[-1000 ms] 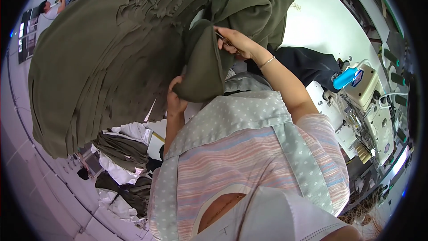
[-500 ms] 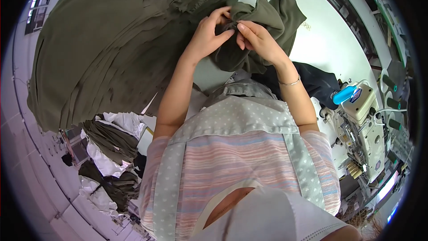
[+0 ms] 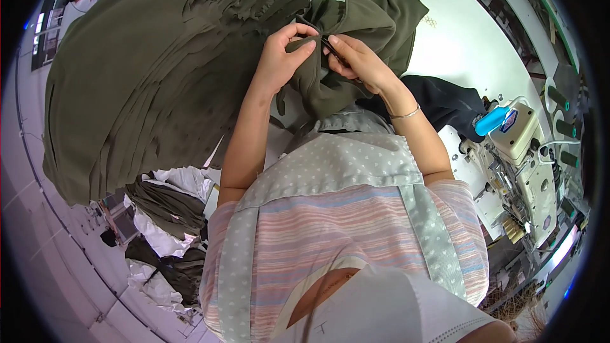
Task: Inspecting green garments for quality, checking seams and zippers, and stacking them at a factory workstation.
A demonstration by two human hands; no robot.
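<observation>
Bunched olive-green fabric [image 3: 375, 22] lies in front of me on the pale table. My left hand [image 3: 279, 57] pinches an edge of it between thumb and fingers. Close beside, my right hand [image 3: 359, 63] is closed with its fingertips at the same spot on the cloth. A slim dark thing [image 3: 333, 51], perhaps a small tool, shows between the right fingers; most of it is hidden. Some of the fabric hangs below both hands toward my apron. A thick stack of olive-green cut pieces [image 3: 146, 70] spreads along my left forearm.
A sewing machine [image 3: 527, 159] with a blue part [image 3: 492, 121] stands at the right, with dark cloth [image 3: 445, 101] beside it. Bundles in white wrapping [image 3: 159, 228] sit low at left. The white tabletop [image 3: 470, 38] curves behind. Another person [image 3: 79, 1] is far left.
Both hands have shifted slightly left and down in the picture with the fabric. The slim dark thing now shows at my right fingers. More cloth hangs below the hands.
</observation>
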